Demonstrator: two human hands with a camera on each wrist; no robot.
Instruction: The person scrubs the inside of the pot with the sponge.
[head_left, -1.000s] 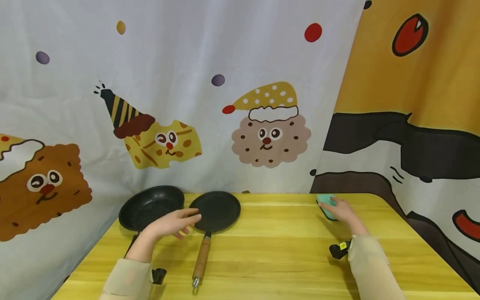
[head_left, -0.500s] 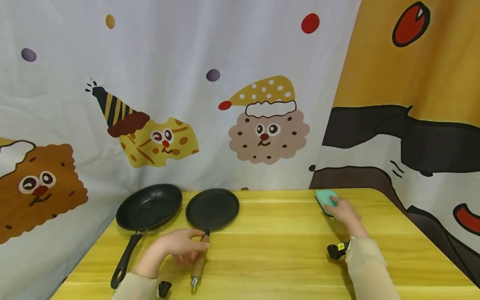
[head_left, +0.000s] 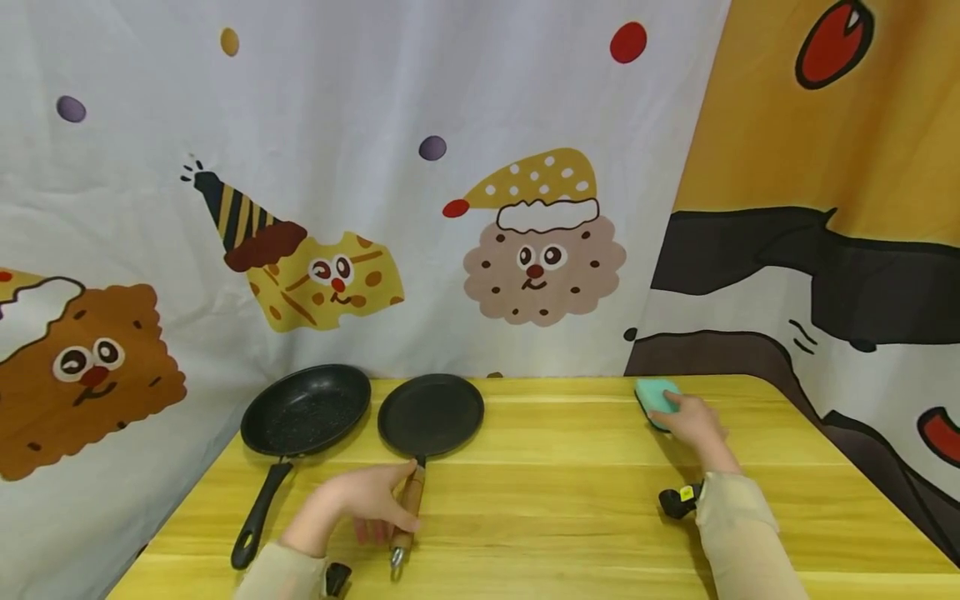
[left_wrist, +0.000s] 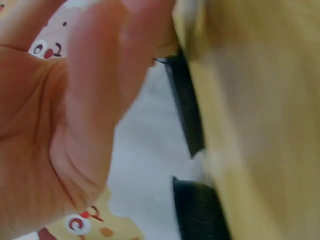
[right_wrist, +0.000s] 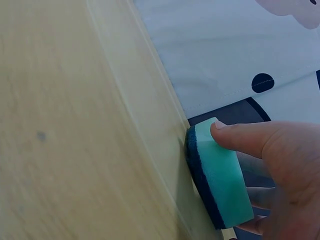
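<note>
A flat black crepe pan lies left of centre in the head view, its wooden handle pointing toward me. My left hand is at that handle from the left, thumb and fingers bent about it. The left wrist view shows the bent fingers close up and two dark pan edges; the grip itself is partly hidden. Far right, my right hand grips a turquoise sponge by its sides. In the right wrist view the sponge has its dark scouring side against the table, with the thumb on its near edge.
A deeper black frying pan stands left of the crepe pan, its black handle toward me. The wooden table ends at a patterned curtain behind. A small black device sits at each wrist.
My left hand has come down from beside the crepe pan's disc to its wooden handle and closed about it. My right hand stays at the sponge, its fingers now round its sides.
</note>
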